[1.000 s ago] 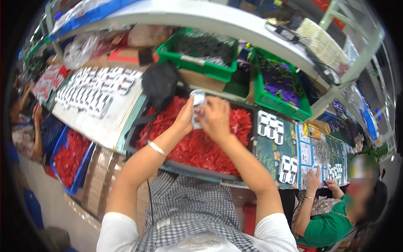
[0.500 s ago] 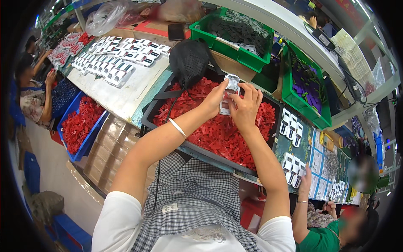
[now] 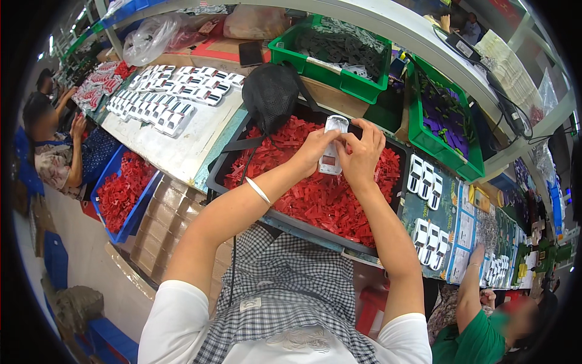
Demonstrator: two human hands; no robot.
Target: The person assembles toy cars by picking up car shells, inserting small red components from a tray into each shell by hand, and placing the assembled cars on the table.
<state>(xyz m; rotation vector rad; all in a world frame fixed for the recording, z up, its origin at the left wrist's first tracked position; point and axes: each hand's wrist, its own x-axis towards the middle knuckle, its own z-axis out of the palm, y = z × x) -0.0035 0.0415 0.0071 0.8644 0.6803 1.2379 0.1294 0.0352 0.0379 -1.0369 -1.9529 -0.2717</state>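
Observation:
Over a black tray (image 3: 213, 182) heaped with red plastic pieces (image 3: 303, 191), I hold a long white plastic shell (image 3: 337, 124) with a hollow inner side. My left hand (image 3: 316, 150) grips its left edge, fingers closed. My right hand (image 3: 362, 159) is on its right side, thumb and fingers bent in over its middle. A red piece (image 3: 329, 161) shows in the lower part of the shell. My fingers partly hide the shell's middle.
A black mesh item (image 3: 270, 97) with a strap rests on the tray's far left. Finished-looking white shells (image 3: 176, 118) stand in rows at left, and more white shells (image 3: 429, 242) at right. Green bins (image 3: 348, 79) lie beyond. A co-worker's hand (image 3: 478, 256) reaches onto the table at right.
Both my hands stay on the white shell; my right fingers have shifted slightly over it. The co-worker in green has moved a hand rightward, away from the white shells.

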